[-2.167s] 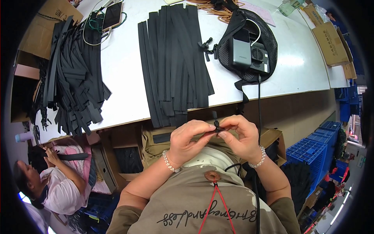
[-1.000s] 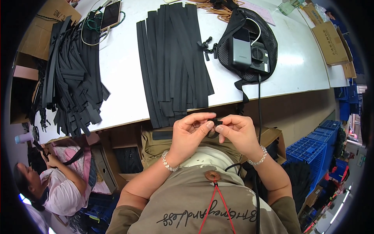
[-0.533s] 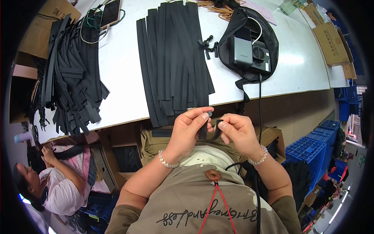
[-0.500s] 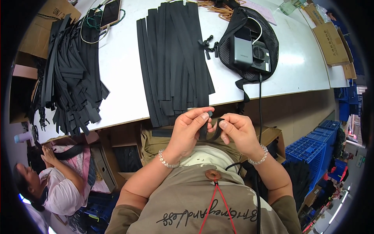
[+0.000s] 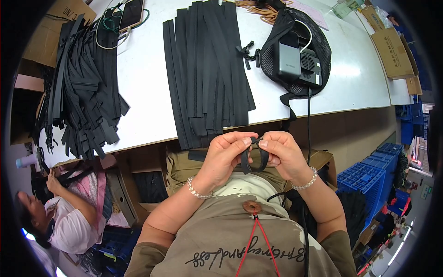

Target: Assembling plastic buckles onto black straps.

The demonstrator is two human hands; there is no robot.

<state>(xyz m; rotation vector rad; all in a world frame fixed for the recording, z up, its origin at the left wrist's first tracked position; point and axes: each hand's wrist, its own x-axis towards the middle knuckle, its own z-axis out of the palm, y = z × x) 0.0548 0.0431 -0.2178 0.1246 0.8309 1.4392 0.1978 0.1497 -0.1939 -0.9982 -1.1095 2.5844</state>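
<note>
A black zipper strip [image 5: 252,170] hangs in a small loop in front of my belly, its two ends held up close together. My left hand [image 5: 225,154] pinches one end between thumb and forefinger. The other end is in the pinch of my right hand [image 5: 285,151], and the fingertips of both hands almost meet. Exactly how the ends sit against each other is hidden by my fingers. Beyond my hands, a pile of long black zipper strips [image 5: 203,69] lies on the white table [image 5: 143,87], reaching its near edge.
A second heap of black strips [image 5: 87,92] lies at the left, near a phone [image 5: 131,15]. Small black pieces [image 5: 249,51] lie beside a mesh bag [image 5: 323,51] holding a power bank [image 5: 289,60]. A black cable [image 5: 308,117] hangs down. Another person [image 5: 76,221] sits at lower left.
My hands have come together, and the strip's ends, apart before, now meet at the fingertips, so the strip forms a rounder loop. The other person's arms have shifted slightly.
</note>
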